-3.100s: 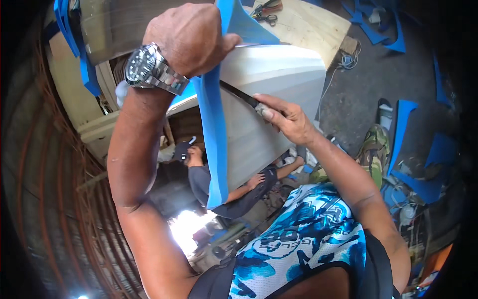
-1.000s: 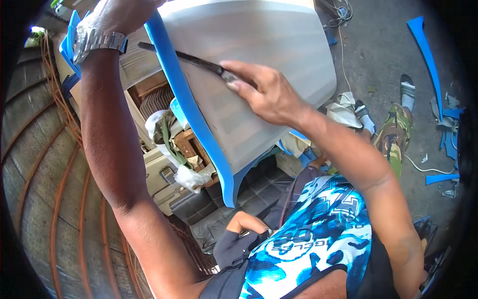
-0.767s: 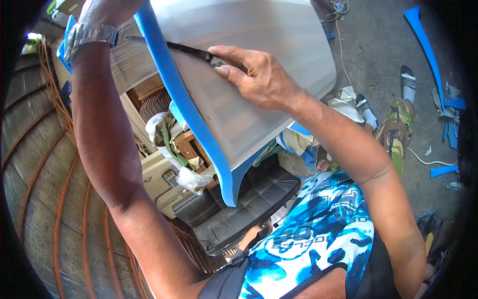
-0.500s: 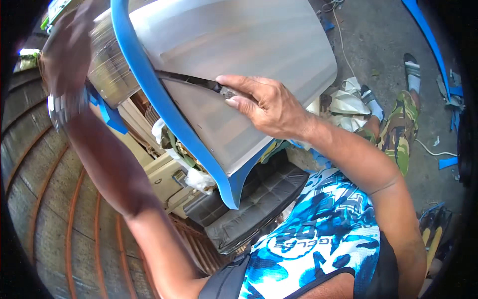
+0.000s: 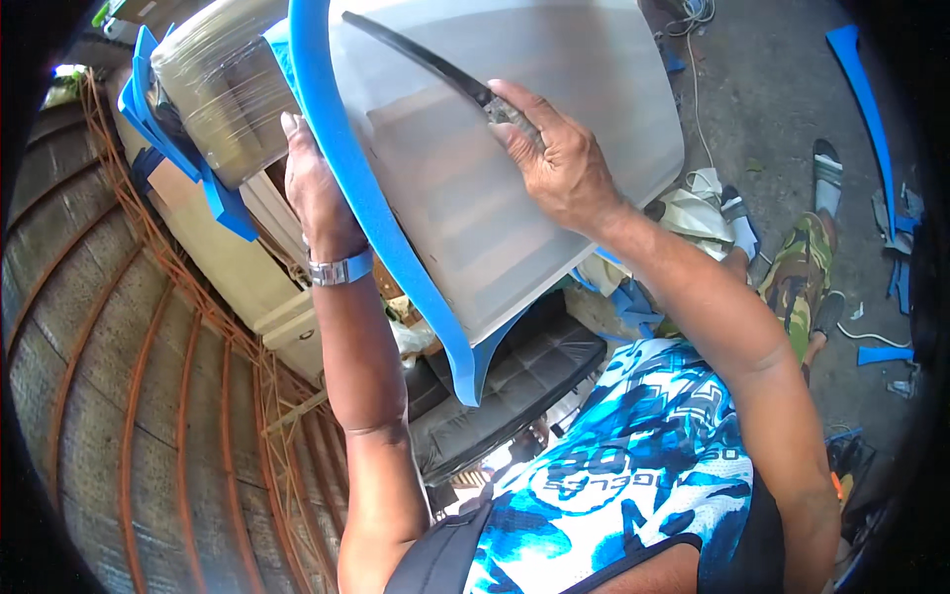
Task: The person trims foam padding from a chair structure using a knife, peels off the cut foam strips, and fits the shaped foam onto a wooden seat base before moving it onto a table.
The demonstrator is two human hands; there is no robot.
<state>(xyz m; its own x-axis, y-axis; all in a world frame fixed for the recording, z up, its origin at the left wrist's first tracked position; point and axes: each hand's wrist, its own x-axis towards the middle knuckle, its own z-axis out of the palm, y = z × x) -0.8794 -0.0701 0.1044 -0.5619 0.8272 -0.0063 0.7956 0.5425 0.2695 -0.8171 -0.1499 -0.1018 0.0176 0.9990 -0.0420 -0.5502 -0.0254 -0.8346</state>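
A long, thin dark-bladed knife (image 5: 426,67) is gripped in my right hand (image 5: 569,163), with thumb and fingers closed around its handle. Its blade points up and left over a large pale panel (image 5: 515,129), the tip close to a blue foam strip (image 5: 371,203). That strip runs along the panel's left edge and hangs past its lower corner. On the strip's outer side is my left hand (image 5: 315,188), fingers stretched upward against or very near the foam. Part of those fingers is hidden behind the strip. A metal-banded watch (image 5: 339,270) is on my left wrist.
Below the panel stands a black tufted sofa (image 5: 515,391). A plastic-wrapped piece (image 5: 213,84) with blue foam offcuts (image 5: 228,203) is at upper left. To the right, a person in camouflage trousers (image 5: 800,257) is close by, with blue scraps (image 5: 871,129) and a cord on the floor.
My left hand has come down and right to the foam strip's outer side. The knife in my right hand has moved up and right, its tip off the strip's edge and over the panel.
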